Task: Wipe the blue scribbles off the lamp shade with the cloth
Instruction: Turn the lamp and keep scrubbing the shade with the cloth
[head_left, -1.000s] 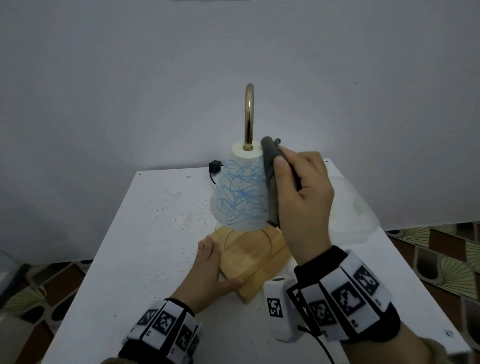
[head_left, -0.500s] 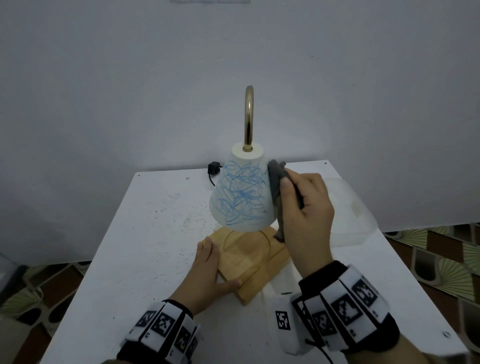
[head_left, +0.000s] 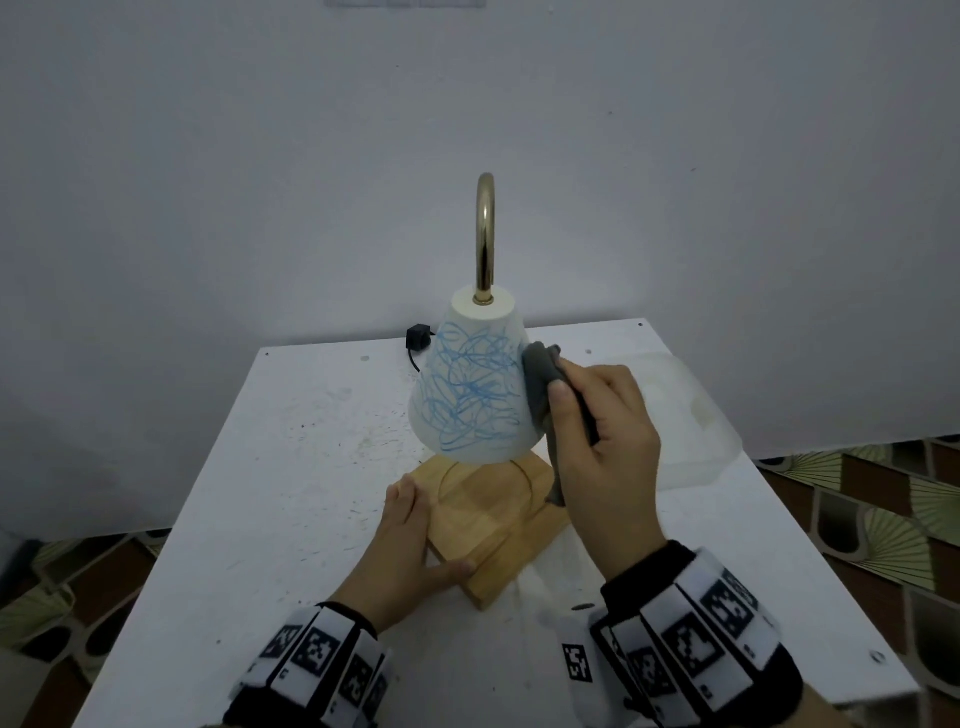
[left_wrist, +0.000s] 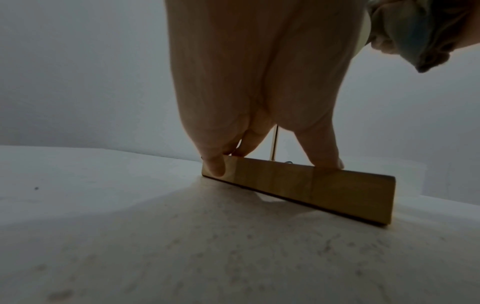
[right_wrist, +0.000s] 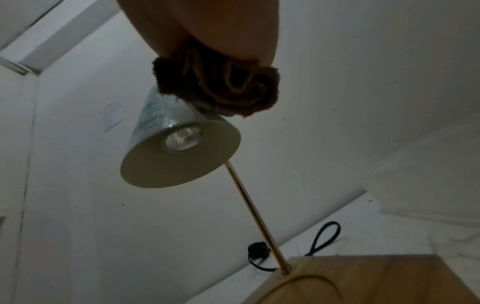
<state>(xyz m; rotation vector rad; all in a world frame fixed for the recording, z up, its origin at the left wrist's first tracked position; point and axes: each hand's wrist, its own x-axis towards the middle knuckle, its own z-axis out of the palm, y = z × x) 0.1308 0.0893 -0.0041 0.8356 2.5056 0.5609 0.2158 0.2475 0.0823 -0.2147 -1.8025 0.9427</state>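
The left hand (head_left: 410, 545) lies flat at about 7 o'clock in the head view, fingers (left_wrist: 215, 164) straight and together, thumb spread toward 3 o'clock. The right hand (head_left: 602, 447) is raised at about 4 o'clock, fingers curled with the thumb pointing toward 12. Both wrists wear marker bands.

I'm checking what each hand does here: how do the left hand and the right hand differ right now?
The left hand lies flat with straight fingers on the wooden base, low on the table; the right hand is raised beside the lamp shade. The left hand holds nothing; the right hand grips the grey cloth against the shade's side. Both wear marker wristbands.
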